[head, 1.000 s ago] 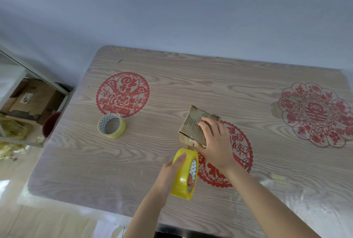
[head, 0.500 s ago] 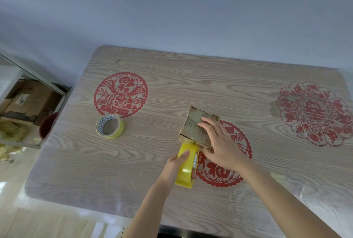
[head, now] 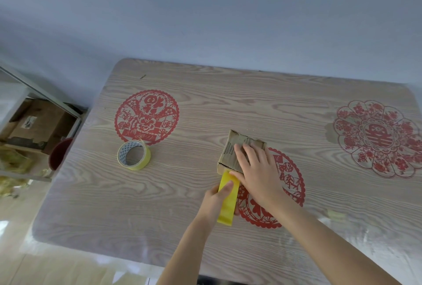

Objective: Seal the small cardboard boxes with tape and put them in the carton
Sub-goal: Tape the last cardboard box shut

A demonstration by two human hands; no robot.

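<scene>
A small brown cardboard box [head: 235, 145] lies near the middle of the wood-grain table [head: 205, 106]. My right hand [head: 258, 170] rests flat on its top, fingers spread, thumb at the near edge. A yellow tape roll [head: 228, 202], seen edge-on, touches the box's near face. My left hand [head: 214, 200] grips this roll, thumb over its outer rim. A second yellow tape roll [head: 134, 155] lies flat on the table to the left, apart from both hands.
Red paper-cut decals lie under the clear table cover at left [head: 146, 117], right [head: 376, 138] and beneath the box. A shelf [head: 41, 122] with a large cardboard carton [head: 38, 124] and a dark red bowl [head: 59, 155] stands left of the table. A wall runs behind.
My left hand has brought the yellow tape roll up against the box's near face and turned it edge-on. My right hand stays pressed on the box top.
</scene>
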